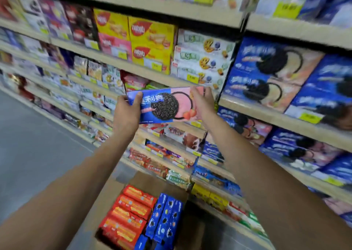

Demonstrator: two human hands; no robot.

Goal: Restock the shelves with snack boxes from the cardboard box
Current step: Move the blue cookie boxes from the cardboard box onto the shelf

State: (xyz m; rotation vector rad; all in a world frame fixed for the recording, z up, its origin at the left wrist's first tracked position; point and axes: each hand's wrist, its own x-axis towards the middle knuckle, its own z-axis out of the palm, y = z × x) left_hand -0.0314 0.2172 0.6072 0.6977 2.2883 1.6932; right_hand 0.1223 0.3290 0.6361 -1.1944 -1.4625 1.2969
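Note:
I hold a blue and pink cookie box (165, 105) flat in front of the shelves, face toward me. My left hand (127, 114) grips its left end with the thumb over the front. My right hand (202, 103) grips its right end. Below, the open cardboard box (144, 181) stands on the floor with several red snack boxes (131, 209) on its left side and several blue cookie boxes (164, 217) upright beside them. Matching blue and pink boxes (272, 72) are stacked on the shelf to the right of the held box.
Shelves full of snack boxes run from far left to near right, with yellow wafer boxes (152, 40) and white cookie boxes (203, 59) above the held box. Grey aisle floor (38, 135) lies to the left. Yellow price tags line the shelf edges.

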